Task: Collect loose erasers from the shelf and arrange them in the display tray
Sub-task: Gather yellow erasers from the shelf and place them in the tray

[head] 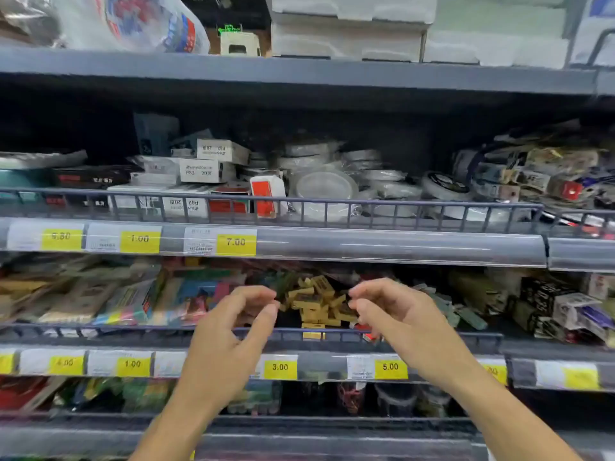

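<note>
A heap of several small yellow erasers (316, 302) lies on the middle shelf behind a dark wire rail (133, 329). Two more yellow erasers (312, 331) sit at the rail in front of the heap. My left hand (229, 334) hovers just left of the heap, fingers loosely curled, holding nothing. My right hand (389, 311) hovers just right of the heap, fingers also loosely curled and empty. I cannot make out a display tray; the picture is blurred.
Packets of stationery (126, 301) crowd the shelf left of the erasers, dark and white boxes (559, 307) the right. The shelf above (366, 242) holds white boxes and tape rolls. Yellow price tags (280, 367) line the shelf edges.
</note>
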Demonstrator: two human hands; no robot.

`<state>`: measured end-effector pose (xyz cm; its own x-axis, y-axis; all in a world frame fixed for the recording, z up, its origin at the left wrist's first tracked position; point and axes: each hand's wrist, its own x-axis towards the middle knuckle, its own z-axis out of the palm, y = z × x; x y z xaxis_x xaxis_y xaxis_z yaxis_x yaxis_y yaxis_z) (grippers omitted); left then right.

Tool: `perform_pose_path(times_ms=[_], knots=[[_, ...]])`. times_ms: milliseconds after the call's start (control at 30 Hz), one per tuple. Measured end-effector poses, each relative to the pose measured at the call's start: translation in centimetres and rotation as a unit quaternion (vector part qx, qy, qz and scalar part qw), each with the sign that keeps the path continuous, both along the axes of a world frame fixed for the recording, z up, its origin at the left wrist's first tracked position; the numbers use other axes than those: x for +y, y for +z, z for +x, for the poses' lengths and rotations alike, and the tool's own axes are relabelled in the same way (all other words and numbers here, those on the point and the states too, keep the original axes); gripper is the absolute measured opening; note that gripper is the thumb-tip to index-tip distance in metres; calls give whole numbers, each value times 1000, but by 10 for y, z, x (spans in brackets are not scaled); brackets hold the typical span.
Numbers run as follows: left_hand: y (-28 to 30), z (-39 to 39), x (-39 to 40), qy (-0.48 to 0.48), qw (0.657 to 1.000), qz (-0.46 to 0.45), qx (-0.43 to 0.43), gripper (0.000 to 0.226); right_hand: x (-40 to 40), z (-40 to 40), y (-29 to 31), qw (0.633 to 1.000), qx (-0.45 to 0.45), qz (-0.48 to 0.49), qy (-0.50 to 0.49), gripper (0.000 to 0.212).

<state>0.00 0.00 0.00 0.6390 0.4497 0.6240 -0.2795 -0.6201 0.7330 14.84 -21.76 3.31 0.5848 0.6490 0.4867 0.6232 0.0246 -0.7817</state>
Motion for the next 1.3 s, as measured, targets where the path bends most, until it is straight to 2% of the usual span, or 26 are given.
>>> perform_pose_path(times_ms=[100,200,300,533,767,833,900,967,1033,1100,1167,1300], knots=[[-21,9,2,61,986,137,73,27,20,15,-18,986,-106,-108,-66,13],[-40,18,3,91,956,248,127,45,45,28,-26,951,-201,-214,-100,30],[-50,25,9,128,931,315,130,40,67,36,-21,925,-244,-271,-107,41],[-57,33,17,131,929,335,93,34,96,54,-8,878,-290,-375,-67,54],[-56,32,17,106,940,310,91,33,99,67,-11,863,-349,-362,-57,48],[-53,30,15,93,951,275,108,35,93,70,-13,877,-334,-336,-82,48],[-48,30,14,74,964,223,122,39,84,70,-14,908,-291,-283,-106,48],[-43,31,12,45,981,148,119,44,77,65,-13,955,-198,-197,-102,50],[-35,34,11,15,990,70,119,57,75,57,-12,990,-84,-99,-55,46],[-27,39,10,-11,992,20,125,77,77,46,-11,999,-10,-41,25,39],[-20,44,10,-30,990,17,134,86,81,37,-11,996,20,-29,84,36],[-15,50,11,-55,993,18,105,63,89,28,-14,989,64,-12,134,26]])
